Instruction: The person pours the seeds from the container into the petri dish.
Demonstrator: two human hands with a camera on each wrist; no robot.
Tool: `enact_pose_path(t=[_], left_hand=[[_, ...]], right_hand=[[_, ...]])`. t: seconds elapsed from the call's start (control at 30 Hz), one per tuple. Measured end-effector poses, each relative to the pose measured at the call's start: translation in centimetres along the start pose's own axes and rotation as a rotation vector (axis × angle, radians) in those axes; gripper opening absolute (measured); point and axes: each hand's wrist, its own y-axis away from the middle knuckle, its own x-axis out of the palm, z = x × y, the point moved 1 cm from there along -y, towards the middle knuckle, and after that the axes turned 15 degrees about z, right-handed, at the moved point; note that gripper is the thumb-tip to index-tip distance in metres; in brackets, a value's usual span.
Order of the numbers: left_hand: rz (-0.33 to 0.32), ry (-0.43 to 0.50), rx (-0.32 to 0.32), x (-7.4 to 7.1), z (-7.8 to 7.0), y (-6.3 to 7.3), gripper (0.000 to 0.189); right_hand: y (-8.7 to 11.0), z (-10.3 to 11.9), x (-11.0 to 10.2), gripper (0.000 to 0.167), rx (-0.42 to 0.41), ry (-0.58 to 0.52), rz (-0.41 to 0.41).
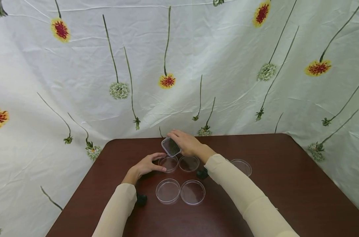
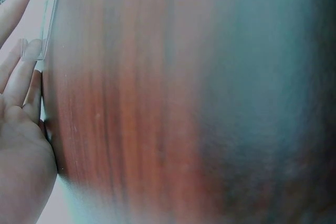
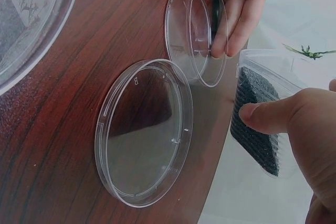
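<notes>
My left hand (image 1: 148,164) holds the back left clear petri dish (image 1: 168,166) at its side, thumb and fingers spread about the rim. In the right wrist view, that dish (image 3: 181,35) shows two round edges, with the left thumb at the top. My right hand (image 1: 186,144) grips a small clear plastic container (image 1: 164,143) above that dish, tilted, its thumb across the dark grainy contents (image 3: 257,98). Beside the held dish, a second petri dish (image 1: 189,164) lies on the table; this dish (image 3: 186,129) has a letter near its rim.
Nearer the front, two more petri dishes (image 1: 167,196) (image 1: 192,197) lie side by side. Another petri dish (image 1: 241,167) is beyond the right forearm, partly hidden by the sleeve. The dark wooden table (image 1: 274,197) ends at a flower-printed white cloth (image 1: 227,65).
</notes>
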Motion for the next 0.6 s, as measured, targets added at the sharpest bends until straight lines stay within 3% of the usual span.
enact_pose_path(t=[0.6], left_hand=[[0.001,0.003,-0.014,-0.01,-0.06,0.05,0.078]], right_hand=[[-0.07,0.21,-0.44,0.088,-0.009,0.026,0.002]])
